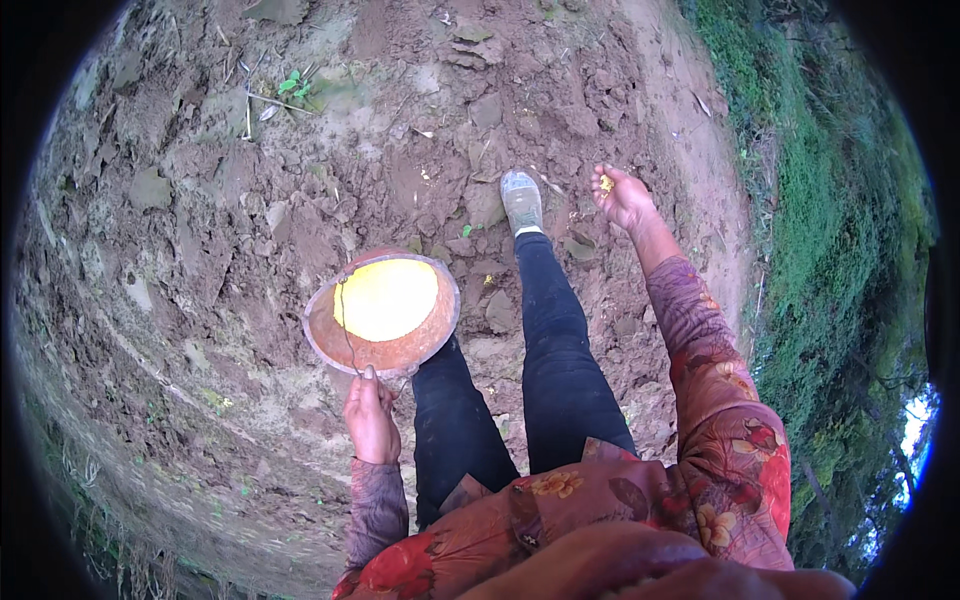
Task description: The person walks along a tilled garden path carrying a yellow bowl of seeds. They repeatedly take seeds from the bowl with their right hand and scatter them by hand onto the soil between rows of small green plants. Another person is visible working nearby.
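Observation:
A round reddish-brown bucket (428, 335) with a pale rim hangs at my left side, in front of my left leg. Bright yellow material (390, 299) lies inside it, too washed out to make out single pieces. My left hand (373, 420) is closed on the bucket's thin wire handle (350, 345) at the near rim. Out to the right, past my leg, my right hand (626, 203) is held with its fingers curled around small yellow grains (606, 183). Their exact kind is too small to tell.
Rough brown soil (400, 180) with clods spreads all around. My right foot, in a grey shoe (521, 200), stands forward on it. A small green seedling (295, 83) grows at the far left. Dense green plants (820, 220) line the right side. Yellow bits (488, 280) lie between my legs.

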The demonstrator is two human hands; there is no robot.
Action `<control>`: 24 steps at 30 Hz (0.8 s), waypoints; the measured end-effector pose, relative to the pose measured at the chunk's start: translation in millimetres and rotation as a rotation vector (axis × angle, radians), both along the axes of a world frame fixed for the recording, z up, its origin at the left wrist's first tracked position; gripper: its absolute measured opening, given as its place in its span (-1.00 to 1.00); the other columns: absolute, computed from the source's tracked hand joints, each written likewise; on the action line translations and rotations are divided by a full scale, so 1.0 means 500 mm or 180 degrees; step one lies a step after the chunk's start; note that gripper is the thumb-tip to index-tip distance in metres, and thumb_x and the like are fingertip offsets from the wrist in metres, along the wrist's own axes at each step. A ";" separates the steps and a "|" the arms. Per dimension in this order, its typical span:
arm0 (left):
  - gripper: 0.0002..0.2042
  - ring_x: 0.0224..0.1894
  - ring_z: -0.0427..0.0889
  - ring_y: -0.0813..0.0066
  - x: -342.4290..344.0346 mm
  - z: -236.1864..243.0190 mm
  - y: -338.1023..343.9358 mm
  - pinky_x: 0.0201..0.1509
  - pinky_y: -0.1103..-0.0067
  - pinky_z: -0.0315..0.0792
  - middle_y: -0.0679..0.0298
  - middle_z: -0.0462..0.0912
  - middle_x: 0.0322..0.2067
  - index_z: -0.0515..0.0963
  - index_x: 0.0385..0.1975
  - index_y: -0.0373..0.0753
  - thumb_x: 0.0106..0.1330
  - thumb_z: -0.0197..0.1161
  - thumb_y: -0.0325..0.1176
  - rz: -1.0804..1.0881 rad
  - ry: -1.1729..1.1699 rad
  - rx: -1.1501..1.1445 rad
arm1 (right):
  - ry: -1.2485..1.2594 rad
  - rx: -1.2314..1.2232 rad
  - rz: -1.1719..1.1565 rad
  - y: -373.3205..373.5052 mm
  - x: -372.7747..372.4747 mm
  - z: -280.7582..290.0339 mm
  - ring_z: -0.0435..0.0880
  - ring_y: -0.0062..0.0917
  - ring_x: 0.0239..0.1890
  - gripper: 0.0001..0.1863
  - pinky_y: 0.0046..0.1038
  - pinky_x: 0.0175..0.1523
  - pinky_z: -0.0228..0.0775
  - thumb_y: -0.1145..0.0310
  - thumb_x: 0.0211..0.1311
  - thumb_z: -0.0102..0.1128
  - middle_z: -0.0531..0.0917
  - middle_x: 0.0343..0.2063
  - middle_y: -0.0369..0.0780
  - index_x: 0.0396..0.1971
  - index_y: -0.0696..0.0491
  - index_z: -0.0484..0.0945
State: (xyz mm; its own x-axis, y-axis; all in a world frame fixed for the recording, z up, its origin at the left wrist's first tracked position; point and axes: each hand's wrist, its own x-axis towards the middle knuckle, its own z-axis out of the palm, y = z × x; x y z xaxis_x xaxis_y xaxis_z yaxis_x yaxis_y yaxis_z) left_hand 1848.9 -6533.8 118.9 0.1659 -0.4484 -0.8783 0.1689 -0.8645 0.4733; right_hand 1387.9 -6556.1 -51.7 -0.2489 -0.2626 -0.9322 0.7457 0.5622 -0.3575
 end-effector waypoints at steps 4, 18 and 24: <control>-0.71 -0.66 0.10 0.71 -0.087 -0.007 -0.016 -0.36 0.63 0.26 0.50 0.15 -0.73 0.26 -0.64 -0.12 0.35 0.03 -0.24 0.0003 0.0000 -0.0041 | 0.0383 -0.0414 0.0122 -0.081 -0.151 -0.024 0.56 -0.45 -0.34 -0.70 -0.41 -0.33 0.55 0.26 0.36 -0.20 0.54 -0.32 -0.12 -0.10 0.16 0.35; -0.70 -0.68 0.12 0.70 -0.401 0.018 -0.114 -0.31 0.60 0.30 0.45 0.18 -0.72 0.23 -0.65 -0.14 0.37 -0.03 -0.26 -0.0112 0.0324 0.0140 | 0.1054 -0.0951 0.5355 -0.070 0.212 0.021 0.50 -0.28 -0.04 -0.57 -0.30 0.05 0.35 0.22 0.20 0.03 0.51 -0.10 -0.06 0.03 0.10 0.39; -0.69 -0.66 0.09 0.69 -0.466 0.062 -0.121 -0.28 0.62 0.27 0.47 0.15 -0.73 0.23 -0.67 -0.16 0.38 -0.06 -0.30 -0.0095 0.0557 0.0003 | 0.1394 -0.0436 0.6391 -0.087 0.214 -0.085 0.49 -0.21 -0.04 -0.62 -0.24 0.05 0.31 0.12 0.22 -0.07 0.52 -0.10 -0.03 -0.11 0.06 0.46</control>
State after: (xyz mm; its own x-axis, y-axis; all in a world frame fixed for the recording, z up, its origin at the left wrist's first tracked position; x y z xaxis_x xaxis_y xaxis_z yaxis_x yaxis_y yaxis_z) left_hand 1616.1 -6594.2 149.8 -0.0029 -0.4500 -0.8930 0.2230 -0.8708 0.4381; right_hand 1495.0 -6599.6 -94.4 0.2604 -0.4420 -0.8584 -0.8740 0.2699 -0.4041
